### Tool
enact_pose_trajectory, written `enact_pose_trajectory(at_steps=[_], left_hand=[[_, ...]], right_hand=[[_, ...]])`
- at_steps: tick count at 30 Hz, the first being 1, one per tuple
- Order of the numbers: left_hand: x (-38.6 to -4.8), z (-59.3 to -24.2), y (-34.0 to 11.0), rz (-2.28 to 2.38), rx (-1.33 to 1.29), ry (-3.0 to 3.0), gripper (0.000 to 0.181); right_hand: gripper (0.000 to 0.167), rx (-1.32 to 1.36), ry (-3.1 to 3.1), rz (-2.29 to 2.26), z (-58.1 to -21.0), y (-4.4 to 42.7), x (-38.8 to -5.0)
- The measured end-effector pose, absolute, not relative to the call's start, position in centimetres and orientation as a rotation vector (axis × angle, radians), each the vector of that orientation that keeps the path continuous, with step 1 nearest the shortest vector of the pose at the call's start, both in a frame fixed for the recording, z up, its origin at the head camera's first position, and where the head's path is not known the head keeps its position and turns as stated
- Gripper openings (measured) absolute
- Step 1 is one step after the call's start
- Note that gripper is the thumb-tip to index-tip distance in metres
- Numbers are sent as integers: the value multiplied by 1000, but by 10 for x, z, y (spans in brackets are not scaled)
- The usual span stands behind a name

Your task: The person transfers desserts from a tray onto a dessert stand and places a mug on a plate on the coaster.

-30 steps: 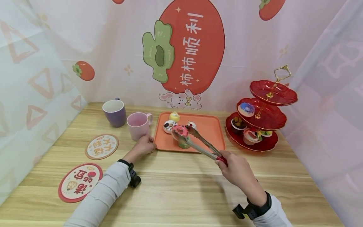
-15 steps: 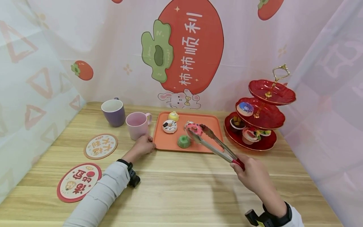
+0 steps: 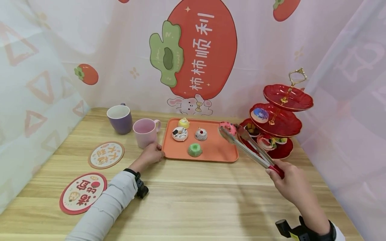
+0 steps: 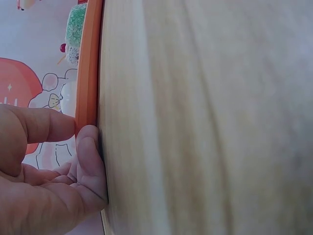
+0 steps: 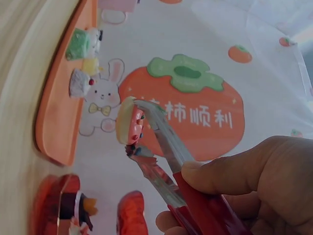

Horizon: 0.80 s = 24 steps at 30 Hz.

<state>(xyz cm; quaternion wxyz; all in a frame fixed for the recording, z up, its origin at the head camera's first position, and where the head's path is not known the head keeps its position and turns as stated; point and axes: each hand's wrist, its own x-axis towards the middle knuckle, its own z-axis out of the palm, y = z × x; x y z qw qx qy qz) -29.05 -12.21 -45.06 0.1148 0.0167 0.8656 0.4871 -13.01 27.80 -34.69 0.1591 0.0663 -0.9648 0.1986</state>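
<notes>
My right hand [image 3: 294, 182] grips red-handled metal tongs [image 5: 168, 147]. Between the tongs' tips is a pink-iced donut [image 3: 227, 128], held in the air over the right end of the orange tray [image 3: 211, 154]. My left hand [image 4: 54, 156] pinches the tray's near left corner between thumb and fingers. On the tray sit a white donut with dark drizzle [image 3: 180, 133], a small yellow cake [image 3: 183, 123], a white cake with a cherry [image 3: 201, 134] and a green ring-shaped cake [image 3: 194, 150]. The tongs partly cover the tiered stand's lower plate in the head view.
A three-tier red stand [image 3: 287, 97] on the right bears several cupcakes, among them a blue-topped one [image 3: 260, 115]. Pink [image 3: 145, 132] and purple [image 3: 120, 120] mugs stand left of the tray. Two round coasters [image 3: 106, 155] lie at the left.
My right hand has carried the donut in the tongs rightwards, from above the green cake to the tray's right end near the stand. My left hand stays at the tray corner.
</notes>
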Motion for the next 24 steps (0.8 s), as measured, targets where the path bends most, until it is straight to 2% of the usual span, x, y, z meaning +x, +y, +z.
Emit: enact_pose_trajectory(at_steps=[11,24], left_hand=[[-290,-452,-122,1436,65,2550,17],[-291,-452,-122,1433,70,2549,16]], right_hand=[[32,206,-2620,441,-338,301,-124],[30,36,-2624,355,-329,326,-118]])
